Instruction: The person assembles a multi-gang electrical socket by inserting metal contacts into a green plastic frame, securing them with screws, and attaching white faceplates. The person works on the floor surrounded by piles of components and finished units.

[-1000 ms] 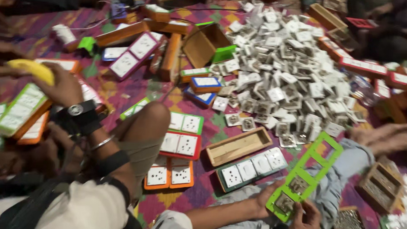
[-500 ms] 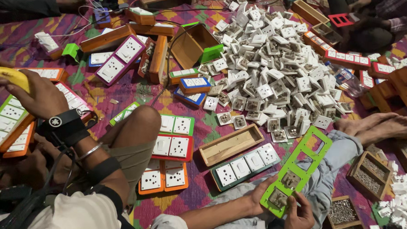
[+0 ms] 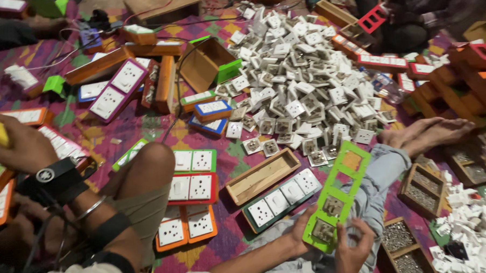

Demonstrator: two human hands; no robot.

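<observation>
My left hand [image 3: 295, 233] grips the lower left edge of a green plastic switch frame [image 3: 345, 180] held over my lap. My right hand [image 3: 353, 252] holds its bottom end from the right, fingers against the lowest opening. The frame is long, with several square openings. The two lower ones hold grey socket modules seen from the back, and the upper ones are bare. My jeans-clad leg [image 3: 384, 174] stretches to the upper right and ends in bare feet [image 3: 426, 135].
A big heap of white socket modules [image 3: 309, 85] lies ahead. A dark green finished switch board [image 3: 281, 200] and a wooden box [image 3: 260, 176] lie by my left arm. Trays of screws [image 3: 411, 247] sit at right. A co-worker's knee [image 3: 148, 165] and watch-wearing arm [image 3: 56, 178] are at left, among coloured boards.
The view has drifted, so the floor items sit differently in frame. The green frame stays in both my hands. The co-worker's hand with a yellow object has moved toward the left edge.
</observation>
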